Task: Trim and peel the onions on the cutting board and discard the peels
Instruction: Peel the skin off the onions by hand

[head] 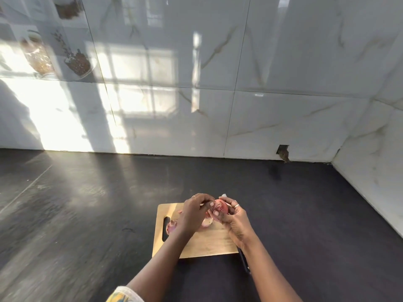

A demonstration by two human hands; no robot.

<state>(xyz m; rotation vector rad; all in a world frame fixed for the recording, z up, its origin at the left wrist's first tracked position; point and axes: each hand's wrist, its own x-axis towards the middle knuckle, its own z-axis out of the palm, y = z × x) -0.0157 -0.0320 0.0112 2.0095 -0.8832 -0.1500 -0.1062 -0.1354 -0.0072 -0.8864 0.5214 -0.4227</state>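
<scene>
My right hand grips the red onion above the wooden cutting board while my left hand pinches its edge.

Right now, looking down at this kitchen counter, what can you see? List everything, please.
onion: one, reddish-pink, held between both hands above the cutting board
cutting board: one, light wood, on the counter, handle slot on its left side
peels: at least two pieces, pink-purple, on the left half of the board
dark handle: one, black, by the board's near right corner, probably a knife
counter: one, dark grey
wall tiles: several, white with marble veins, behind the counter; printed jar pictures at upper left
hole: one, small, at the foot of the wall
sleeve: one, cream with yellow, on the left arm
left hand: one, fingers curled on the onion
right hand: one, gripping the onion, wearing a ring
</scene>
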